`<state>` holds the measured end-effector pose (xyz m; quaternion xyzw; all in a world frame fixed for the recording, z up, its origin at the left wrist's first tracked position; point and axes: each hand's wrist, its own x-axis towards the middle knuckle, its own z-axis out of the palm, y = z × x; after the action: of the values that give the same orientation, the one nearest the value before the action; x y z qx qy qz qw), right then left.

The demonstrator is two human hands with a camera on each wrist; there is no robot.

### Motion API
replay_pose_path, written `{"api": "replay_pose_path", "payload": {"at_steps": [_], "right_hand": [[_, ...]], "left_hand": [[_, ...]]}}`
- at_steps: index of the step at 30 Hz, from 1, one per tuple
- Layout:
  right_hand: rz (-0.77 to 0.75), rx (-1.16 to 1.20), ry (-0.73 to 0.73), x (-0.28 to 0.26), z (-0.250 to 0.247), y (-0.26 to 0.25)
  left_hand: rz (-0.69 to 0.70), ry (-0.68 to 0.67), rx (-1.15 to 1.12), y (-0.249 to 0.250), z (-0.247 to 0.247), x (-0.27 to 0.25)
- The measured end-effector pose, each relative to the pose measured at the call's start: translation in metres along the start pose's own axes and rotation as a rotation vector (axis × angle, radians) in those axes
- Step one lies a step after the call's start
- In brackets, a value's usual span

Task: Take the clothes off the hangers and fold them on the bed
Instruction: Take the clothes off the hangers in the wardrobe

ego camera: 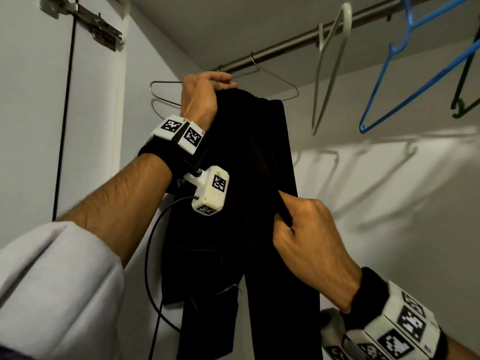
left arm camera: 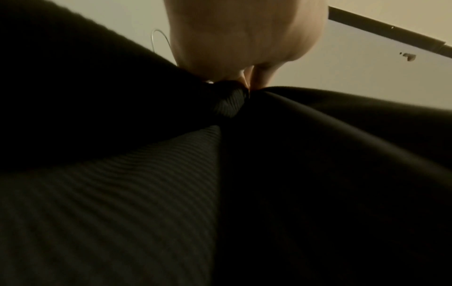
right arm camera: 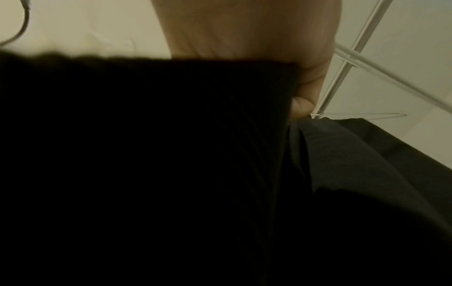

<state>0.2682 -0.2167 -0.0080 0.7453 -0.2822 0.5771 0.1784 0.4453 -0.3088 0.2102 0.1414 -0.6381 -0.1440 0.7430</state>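
Note:
A black garment, seemingly trousers with two legs hanging down, is draped over a wire hanger below the closet rail. My left hand is raised and grips the bunched top of the garment; in the left wrist view its fingers pinch ribbed black fabric. Lower down, my right hand pinches a fold at the garment's right edge. In the right wrist view a fingertip presses against the dark cloth, which fills most of the picture.
Bare hangers hang on the rail to the right: a wire one, a white one, a blue one and a dark green one. A hinged closet door stands at the left. A black cable dangles from my left wrist.

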Motion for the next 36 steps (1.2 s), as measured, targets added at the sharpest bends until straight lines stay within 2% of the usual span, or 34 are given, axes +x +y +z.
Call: {"api": "replay_pose_path", "payload": {"at_steps": [8,15,18,21,24,30,33,36], "right_hand": [[0.052,0.037,0.005,-0.036,-0.002,0.000],[0.056,0.134,0.000,-0.062,-0.005,-0.002],[0.121,0.031,-0.065,-0.057,-0.014,0.001],[0.182,-0.007,-0.132,-0.020,-0.030,-0.010],[0.247,0.030,-0.151,0.043,-0.035,-0.021],[0.173,-0.328,-0.175,0.163,0.000,-0.014],[0.149,-0.414,-0.162,0.192,0.009,-0.001],[0.171,-0.469,-0.054,0.202,0.010,0.013]], "left_hand": [[-0.047,0.045,0.016,-0.001,0.003,-0.003],[-0.019,0.085,0.093,-0.003,0.003,-0.004],[-0.022,0.059,0.106,0.002,0.007,-0.010],[0.007,0.049,0.140,0.001,0.009,-0.010],[-0.023,0.002,0.111,-0.001,0.005,-0.009],[-0.016,-0.023,0.044,0.011,0.010,-0.013],[-0.047,-0.036,0.011,0.014,0.007,-0.013],[-0.063,-0.015,0.002,0.011,0.004,-0.008]]}}
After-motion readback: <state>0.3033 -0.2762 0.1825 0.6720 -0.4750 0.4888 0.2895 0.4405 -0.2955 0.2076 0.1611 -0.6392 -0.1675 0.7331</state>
